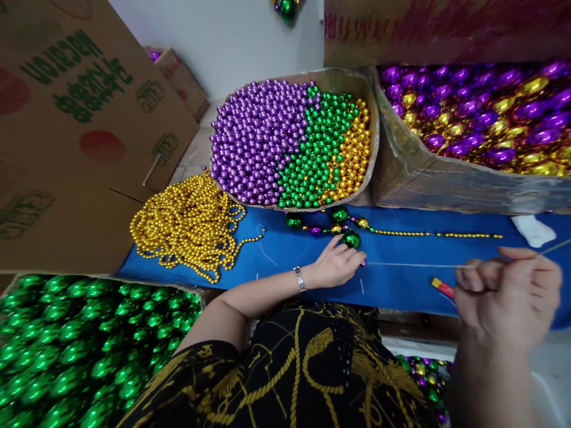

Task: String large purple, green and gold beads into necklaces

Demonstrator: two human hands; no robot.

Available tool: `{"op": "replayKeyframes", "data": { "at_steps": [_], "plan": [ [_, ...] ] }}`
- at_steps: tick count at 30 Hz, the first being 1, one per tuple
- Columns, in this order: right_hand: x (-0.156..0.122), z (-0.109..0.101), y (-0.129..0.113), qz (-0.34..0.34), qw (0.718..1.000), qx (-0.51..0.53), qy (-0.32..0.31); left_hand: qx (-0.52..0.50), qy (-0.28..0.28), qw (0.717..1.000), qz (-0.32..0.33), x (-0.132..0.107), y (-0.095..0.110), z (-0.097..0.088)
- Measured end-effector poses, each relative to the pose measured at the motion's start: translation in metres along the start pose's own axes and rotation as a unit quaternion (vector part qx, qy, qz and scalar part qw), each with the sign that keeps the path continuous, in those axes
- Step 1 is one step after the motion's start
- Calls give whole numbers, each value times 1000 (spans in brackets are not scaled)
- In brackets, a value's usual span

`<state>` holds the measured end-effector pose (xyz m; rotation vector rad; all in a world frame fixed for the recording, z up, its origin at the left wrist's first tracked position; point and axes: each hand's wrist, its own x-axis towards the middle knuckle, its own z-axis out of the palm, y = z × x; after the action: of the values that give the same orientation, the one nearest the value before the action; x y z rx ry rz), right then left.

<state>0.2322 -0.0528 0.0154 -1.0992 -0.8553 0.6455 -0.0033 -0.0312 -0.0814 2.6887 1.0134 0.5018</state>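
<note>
My left hand (pixel 341 261) is closed at the edge of a bead strand, beside a large green bead (pixel 351 239). A small purple bead (pixel 363 263) shows at its fingertips; the exact grip is partly hidden. From there a thin pale string (pixel 414 264) runs taut to the right. My right hand (pixel 508 297), raised and slightly blurred, is closed in a fist around that string, whose end passes out beyond it. The strand holds green, purple and gold beads, with a line of small gold beads (pixel 401 233) trailing right along the blue table cover (pixel 312 285).
A box (pixel 375 148) of loose purple, green and gold beads stands behind. Gold bead strands (pixel 187 226) lie piled left. Boxes hold purple-gold beads (pixel 473 113) and large green beads (pixel 66 351). A red-yellow lighter-like object (pixel 441 286) and a white item (pixel 533 230) lie right.
</note>
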Motion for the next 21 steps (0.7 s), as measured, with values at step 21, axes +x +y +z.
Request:
{"op": "replayKeyframes", "data": {
  "at_steps": [21],
  "plan": [
    [25,32,57,30,998,43,-37,149,-127,980,-19,-128,3,-64]
  ]
}}
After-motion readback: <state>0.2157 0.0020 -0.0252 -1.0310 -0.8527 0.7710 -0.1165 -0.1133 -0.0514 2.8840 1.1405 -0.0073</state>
